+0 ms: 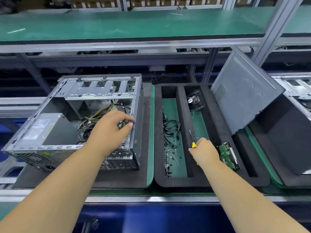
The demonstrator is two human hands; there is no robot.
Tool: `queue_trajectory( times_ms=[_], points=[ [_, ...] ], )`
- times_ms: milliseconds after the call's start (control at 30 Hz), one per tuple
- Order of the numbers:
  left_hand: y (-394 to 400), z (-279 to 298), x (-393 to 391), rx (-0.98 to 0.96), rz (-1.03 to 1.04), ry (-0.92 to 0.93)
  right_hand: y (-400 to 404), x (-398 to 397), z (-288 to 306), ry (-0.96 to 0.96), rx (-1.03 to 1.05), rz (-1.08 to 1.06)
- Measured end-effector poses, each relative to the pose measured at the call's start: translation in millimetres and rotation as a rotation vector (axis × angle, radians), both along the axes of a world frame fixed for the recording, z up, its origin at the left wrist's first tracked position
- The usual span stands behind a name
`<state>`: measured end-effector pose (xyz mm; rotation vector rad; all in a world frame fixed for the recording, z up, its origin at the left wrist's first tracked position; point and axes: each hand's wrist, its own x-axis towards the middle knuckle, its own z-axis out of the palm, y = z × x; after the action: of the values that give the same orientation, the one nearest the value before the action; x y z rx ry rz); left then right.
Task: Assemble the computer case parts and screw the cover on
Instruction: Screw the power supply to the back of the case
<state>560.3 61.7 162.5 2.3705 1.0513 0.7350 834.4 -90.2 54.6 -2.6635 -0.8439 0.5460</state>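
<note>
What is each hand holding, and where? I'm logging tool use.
Right hand grips the screwdriver by its yellow handle; whether the left hand holds anything is unclear.

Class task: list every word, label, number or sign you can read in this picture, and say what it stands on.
No text here can be read.
Pale sticker on the grey metal power supply box: print too blurred.
Green circuit board in the black foam tray: markings too small.
Brown cardboard boxes on the top shelf: no legible print.
</note>
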Motion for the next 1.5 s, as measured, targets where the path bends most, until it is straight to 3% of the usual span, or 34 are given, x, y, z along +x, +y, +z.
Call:
queue_trajectory(
  times_ms=[233, 433, 600, 767, 833, 1067, 1500],
  points=[
    [-4, 8, -4, -0.018, 0.016, 0.012, 3, -2, 9, -0.013, 0.048, -0.012],
    [6, 14, -39, -0.001, 0.113, -0.008, 45, -29, 61, -0.016, 0.376, 0.122],
    [35, 14, -90, 0.077, 0.24, 0.061, 88, -85, 103, 0.226, 0.529, 0.278],
    [69, 10, -140, 0.14, 0.35, 0.323, 116, -133, 114, 0.538, 0.441, 0.328],
    [73, 7, -146, 0.139, 0.325, 0.317, 124, -143, 112, 0.58, 0.362, 0.308],
    [86, 3, -148, 0.177, 0.229, 0.192, 148, -156, 92, 0.38, 0.306, 0.223],
    [147, 8, -124, 0.121, 0.114, 0.13, 201, -141, 110, 0.318, 0.311, 0.157]
  ],
)
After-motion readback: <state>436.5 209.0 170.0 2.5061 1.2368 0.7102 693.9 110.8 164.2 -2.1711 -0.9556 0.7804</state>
